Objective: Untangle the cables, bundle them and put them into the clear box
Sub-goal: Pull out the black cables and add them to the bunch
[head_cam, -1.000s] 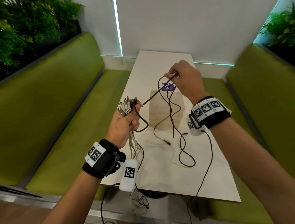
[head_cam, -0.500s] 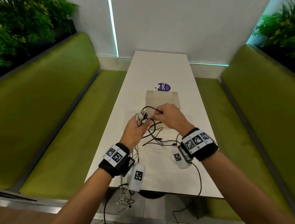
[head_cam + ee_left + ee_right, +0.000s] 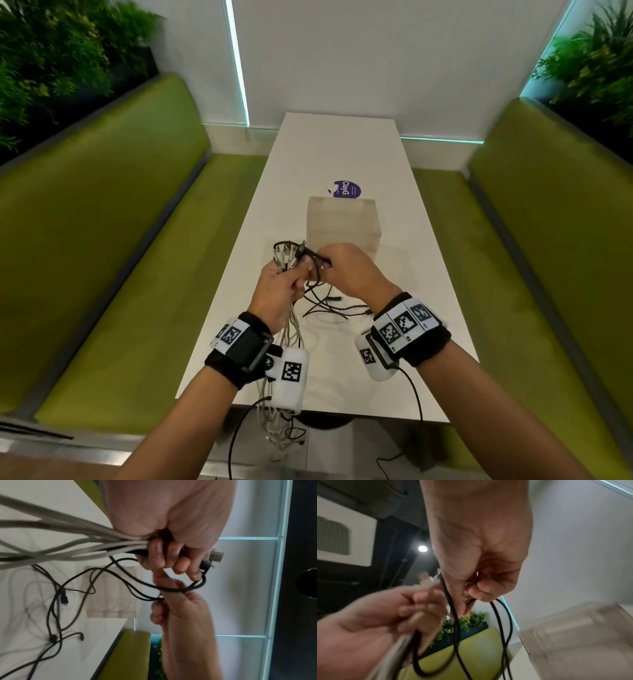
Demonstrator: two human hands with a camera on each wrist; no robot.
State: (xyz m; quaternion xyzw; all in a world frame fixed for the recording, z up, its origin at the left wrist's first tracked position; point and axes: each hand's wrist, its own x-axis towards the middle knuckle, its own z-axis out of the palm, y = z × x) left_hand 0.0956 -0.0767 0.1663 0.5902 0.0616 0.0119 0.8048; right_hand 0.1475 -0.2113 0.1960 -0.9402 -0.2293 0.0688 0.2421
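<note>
Left hand (image 3: 279, 286) clenched round a bunch of grey cables (image 3: 72, 545), connector ends (image 3: 286, 255) fanned out above the fist, loose lengths hanging past the wrist and off the near edge of the bench (image 3: 342, 147). One black plug (image 3: 205, 564) also sticking out of that fist beside a metal USB plug (image 3: 217, 556). Right hand (image 3: 349, 274) just beside the left, fingers (image 3: 481, 589) curled, pinching a loop of black cable (image 3: 171, 589) doubled over between the two hands. Rest of the black cable (image 3: 329, 305) trailing down onto the bench in loose tangles, with a pale cable (image 3: 32, 584) lying flat under it. Clear box (image 3: 342, 222) upright on the bench just beyond the hands, nothing seen inside it. Purple round sticker (image 3: 346, 189) on the bench behind the box. Green upholstered seats (image 3: 113, 240) on both sides. Wrist views blurred; exact finger placement on the loop hard to tell.
</note>
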